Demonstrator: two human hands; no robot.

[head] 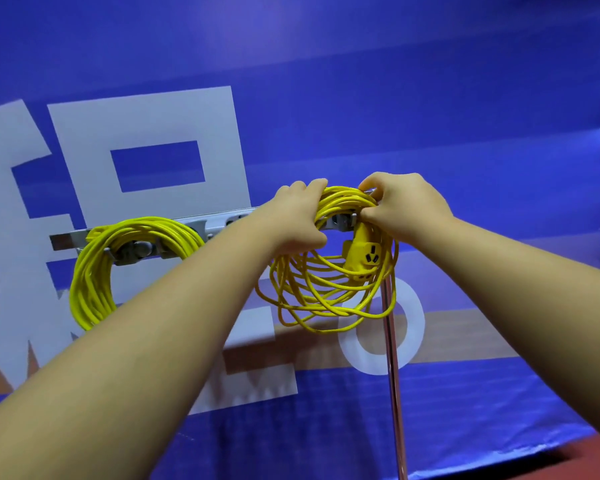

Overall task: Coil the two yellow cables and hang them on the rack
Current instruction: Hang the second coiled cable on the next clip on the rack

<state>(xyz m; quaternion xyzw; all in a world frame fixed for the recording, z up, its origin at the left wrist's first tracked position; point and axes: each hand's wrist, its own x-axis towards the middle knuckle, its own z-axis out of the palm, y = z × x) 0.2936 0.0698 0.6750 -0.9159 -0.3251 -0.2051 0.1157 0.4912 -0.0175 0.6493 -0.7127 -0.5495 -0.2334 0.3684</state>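
Left hand point(293, 216), right hand point(400, 206), gripping coil point(340, 202)

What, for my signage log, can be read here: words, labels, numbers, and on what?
"O" or "0": white ring on the blue banner, behind the metal pole; which one, cannot tell.
Large white character, banner's left: cropped and partly hidden, not readable.
Yellow socket: no legible print.

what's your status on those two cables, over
Left hand and right hand both grip top of second coil at the rack's right end. First coil hangs on its left side. Loops loose, yellow socket dangling among them.
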